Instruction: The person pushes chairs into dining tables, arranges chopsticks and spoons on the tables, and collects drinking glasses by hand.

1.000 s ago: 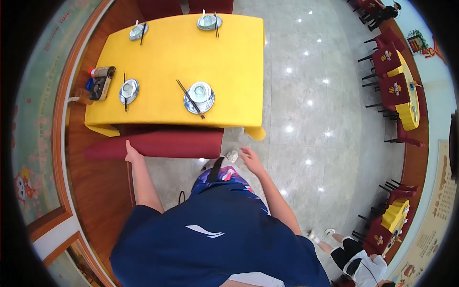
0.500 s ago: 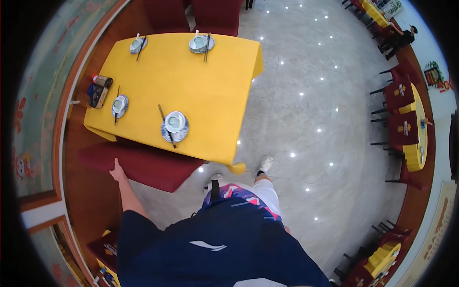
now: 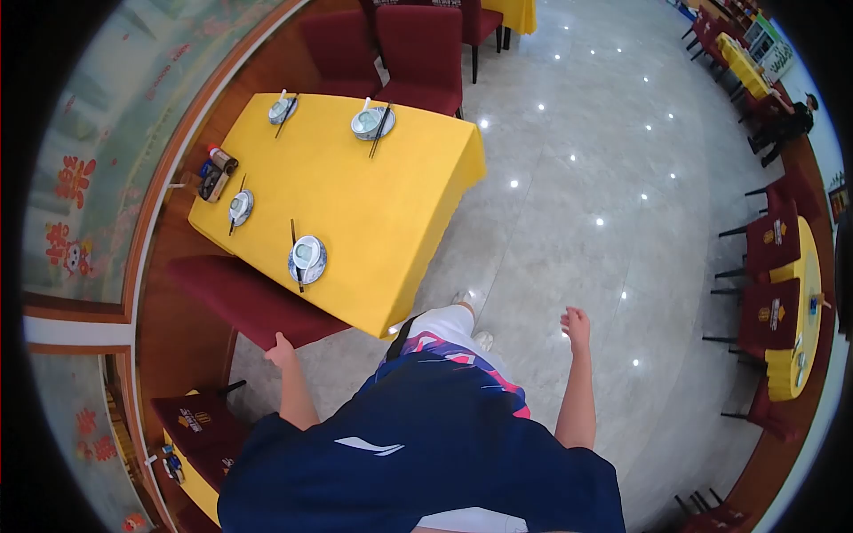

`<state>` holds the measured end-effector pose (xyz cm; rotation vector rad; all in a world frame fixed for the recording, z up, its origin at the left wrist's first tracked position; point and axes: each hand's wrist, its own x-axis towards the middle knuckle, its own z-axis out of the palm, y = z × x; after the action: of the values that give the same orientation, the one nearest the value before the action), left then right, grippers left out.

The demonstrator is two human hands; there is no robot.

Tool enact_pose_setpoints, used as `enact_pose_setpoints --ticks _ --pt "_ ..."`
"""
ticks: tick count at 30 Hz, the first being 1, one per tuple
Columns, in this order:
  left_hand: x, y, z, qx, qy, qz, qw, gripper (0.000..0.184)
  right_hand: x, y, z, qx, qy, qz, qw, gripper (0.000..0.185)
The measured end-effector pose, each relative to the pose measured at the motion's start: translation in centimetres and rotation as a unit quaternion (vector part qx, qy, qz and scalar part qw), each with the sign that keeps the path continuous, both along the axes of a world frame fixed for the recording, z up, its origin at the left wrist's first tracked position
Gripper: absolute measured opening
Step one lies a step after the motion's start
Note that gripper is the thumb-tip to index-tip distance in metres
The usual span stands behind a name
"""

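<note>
My left hand (image 3: 281, 350) is at the near corner of a dark red chair back (image 3: 258, 298), thumb and fingers apart; whether it presses on the fabric I cannot tell. That chair stands against the near side of a table with a yellow cloth (image 3: 373, 195). My right hand (image 3: 577, 327) hangs over the grey floor, fingers loosely bent and apart, holding nothing. Nearest on the table is a bowl (image 3: 306, 253) on a blue-patterned plate (image 3: 297, 277) with chopsticks (image 3: 293, 233). Similar settings include one bowl (image 3: 240, 208) and another bowl (image 3: 367, 123) with a spoon.
A condiment holder (image 3: 213, 182) stands by the window wall on the left. Red chairs (image 3: 418, 58) are beyond the table, and another chair (image 3: 200, 422) is behind my left arm. Tiled floor (image 3: 542, 231) lies to the right. A person in dark clothes (image 3: 786, 124) sits far right.
My right hand has come into view on the right. My left hand has moved along the chair edge to its near corner. The view has turned, and my feet have shifted.
</note>
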<state>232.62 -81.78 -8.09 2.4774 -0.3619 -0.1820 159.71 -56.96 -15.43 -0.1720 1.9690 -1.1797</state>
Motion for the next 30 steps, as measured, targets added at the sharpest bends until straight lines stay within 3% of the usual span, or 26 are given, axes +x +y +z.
enact_pose_setpoints --ticks 1,2,3,4,5,7,8,9,10,12,15,17,21,24,28,30 --pt "-0.7 0.5 -0.4 -0.001 0.002 0.007 1.0 0.07 -1.2 -3.1 1.5 -0.023 -0.031 0.003 0.999 0.03" --pt "-1.1 1.0 -0.9 -0.083 0.159 0.064 0.982 0.063 -2.2 -5.7 2.5 -0.044 -0.062 0.007 0.997 0.031" --pt "-2.1 1.0 -1.5 -0.163 0.31 0.119 0.929 0.056 -2.8 -8.4 3.5 -0.044 -0.059 0.014 0.997 0.031" --pt "-5.5 0.7 -0.5 -0.131 0.31 0.162 0.928 0.043 -3.1 -10.9 4.4 -0.052 -0.078 0.044 0.995 0.03" --pt "-8.1 0.7 -1.3 -0.13 0.311 0.169 0.926 0.043 -3.3 -12.9 4.7 -0.058 -0.098 0.072 0.991 0.03" --pt "-12.9 0.1 -3.4 -0.033 0.279 0.072 0.957 0.034 -4.4 -15.9 3.8 -0.042 -0.121 0.105 0.986 0.03" --pt "-15.3 -0.5 -5.0 -0.038 0.27 -0.044 0.961 0.034 -5.1 -17.7 3.2 -0.033 -0.146 0.132 0.98 0.03" --pt "-17.5 -1.0 -7.4 -0.044 0.258 -0.158 0.952 0.033 -5.9 -19.3 2.5 -0.028 -0.141 0.14 0.98 0.03" --pt "-16.9 -2.1 -15.4 0.007 0.112 -0.181 0.977 0.031 -6.6 -20.5 1.8 -0.012 -0.156 0.149 0.976 0.032" --pt "-26.6 -5.1 -12.4 0.075 0.027 -0.233 0.969 0.034 -9.3 -20.9 -0.3 0.042 -0.17 0.159 0.972 0.034" --pt "-36.4 -9.7 -11.0 0.12 0.036 -0.227 0.966 0.043 -14.1 -19.0 -3.5 0.192 -0.193 0.163 0.948 0.036" --pt "-41.5 -14.7 -10.9 0.082 0.069 -0.236 0.966 0.056 -18.3 -18.6 -3.9 0.317 -0.251 0.173 0.898 0.035" --pt "-48.4 -22.6 -13.6 0.142 0.041 -0.335 0.93 0.081 -25.8 -19.1 -2.7 0.308 -0.183 0.124 0.925 0.036" --pt "-53.6 -28.9 -11.3 0.21 0.126 -0.395 0.886 0.085 -28.6 -24.7 0.3 0.221 -0.167 0.008 0.961 0.035" --pt "-59.9 -36.0 -10.9 0.229 0.12 -0.513 0.819 0.084 -32.4 -32.4 0.3 0.225 -0.164 0.053 0.959 0.035" --pt "-63.6 -38.6 -10.0 0.233 0.111 -0.498 0.827 0.083 -35.5 -36.3 -2.1 0.217 -0.173 0.091 0.956 0.036"
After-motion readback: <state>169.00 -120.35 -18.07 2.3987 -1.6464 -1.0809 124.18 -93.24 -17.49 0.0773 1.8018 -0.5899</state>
